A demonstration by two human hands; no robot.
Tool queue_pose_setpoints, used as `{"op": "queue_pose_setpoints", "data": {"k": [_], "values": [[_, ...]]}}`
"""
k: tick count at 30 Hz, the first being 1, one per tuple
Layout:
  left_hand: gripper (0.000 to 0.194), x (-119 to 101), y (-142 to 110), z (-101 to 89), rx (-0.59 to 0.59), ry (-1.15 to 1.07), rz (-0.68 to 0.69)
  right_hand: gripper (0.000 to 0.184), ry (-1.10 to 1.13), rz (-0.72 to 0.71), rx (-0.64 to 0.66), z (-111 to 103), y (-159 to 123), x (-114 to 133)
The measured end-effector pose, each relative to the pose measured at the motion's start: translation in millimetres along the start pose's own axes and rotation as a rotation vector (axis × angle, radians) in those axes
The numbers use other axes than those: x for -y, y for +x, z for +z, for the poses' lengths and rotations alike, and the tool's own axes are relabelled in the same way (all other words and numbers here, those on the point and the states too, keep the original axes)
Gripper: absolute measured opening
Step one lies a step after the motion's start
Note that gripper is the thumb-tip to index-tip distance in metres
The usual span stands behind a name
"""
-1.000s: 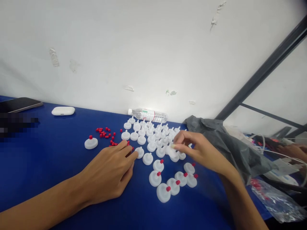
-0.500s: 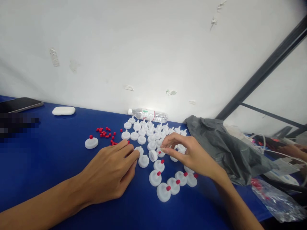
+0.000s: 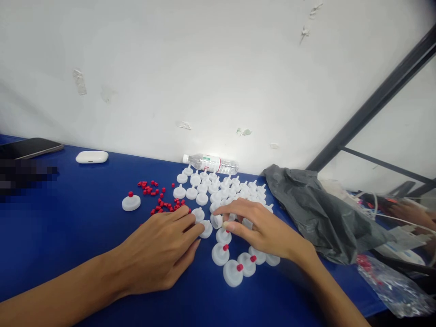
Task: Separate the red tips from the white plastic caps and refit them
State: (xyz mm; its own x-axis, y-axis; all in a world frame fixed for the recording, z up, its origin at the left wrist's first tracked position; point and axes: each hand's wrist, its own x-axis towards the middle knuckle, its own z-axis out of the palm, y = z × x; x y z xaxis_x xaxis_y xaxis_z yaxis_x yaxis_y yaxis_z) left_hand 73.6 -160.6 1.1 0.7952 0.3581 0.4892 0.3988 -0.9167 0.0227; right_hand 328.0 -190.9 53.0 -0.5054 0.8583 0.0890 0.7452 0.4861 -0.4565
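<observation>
My left hand (image 3: 166,250) is partly curled, thumb apart from the index finger. Its fingertips reach the left edge of a white round cap with a nozzle (image 3: 206,230); whether they press on it I cannot tell. My right hand (image 3: 255,227) hovers with thumb and index finger spread, over a white cap tipped on its side (image 3: 215,221) and a white cap with a red tip (image 3: 224,236). Several red-tipped white caps (image 3: 233,273) stand nearer to me. Behind the hands crowd many plain white nozzle caps (image 3: 202,199). Small red tips (image 3: 166,205) lie loose beyond my left hand.
A clear bottle (image 3: 211,163) lies along the wall. To the left are a single red-tipped cap (image 3: 131,203), a white earbud case (image 3: 91,157) and a phone (image 3: 32,147). On the right are a grey plastic bag (image 3: 306,209) and a clear bag (image 3: 398,290).
My left hand has moved slightly right, from one white cap to the cap beside it. My right hand has shifted left and a little lower, its thumb and index finger spreading apart.
</observation>
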Motion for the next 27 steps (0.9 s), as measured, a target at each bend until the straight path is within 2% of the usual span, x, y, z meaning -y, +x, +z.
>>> {"op": "queue_pose_setpoints", "data": {"k": [4, 9, 14, 22, 27], "values": [[0.017, 0.7, 0.2, -0.2, 0.036, 0.017, 0.002, 0.039, -0.038, -0.073, 0.085, 1.4, -0.9, 1.0], [0.02, 1.0, 1.0, -0.3, 0.022, 0.021, 0.015, 0.035, -0.07, -0.003, 0.03, 1.6, -1.3, 0.3], [0.022, 1.0, -0.3, 0.9, 0.028, 0.029, 0.005, 0.039, -0.089, 0.05, -0.065, -1.7, -0.8, -0.6], [0.021, 1.2, -0.2, 1.1, 0.033, 0.047, 0.001, 0.036, -0.05, -0.037, -0.023, 5.7, 3.4, 0.4], [0.019, 1.2, -0.5, 0.3, 0.015, 0.061, 0.009, 0.037, -0.057, -0.004, -0.084, 4.2, 1.8, -1.6]]}}
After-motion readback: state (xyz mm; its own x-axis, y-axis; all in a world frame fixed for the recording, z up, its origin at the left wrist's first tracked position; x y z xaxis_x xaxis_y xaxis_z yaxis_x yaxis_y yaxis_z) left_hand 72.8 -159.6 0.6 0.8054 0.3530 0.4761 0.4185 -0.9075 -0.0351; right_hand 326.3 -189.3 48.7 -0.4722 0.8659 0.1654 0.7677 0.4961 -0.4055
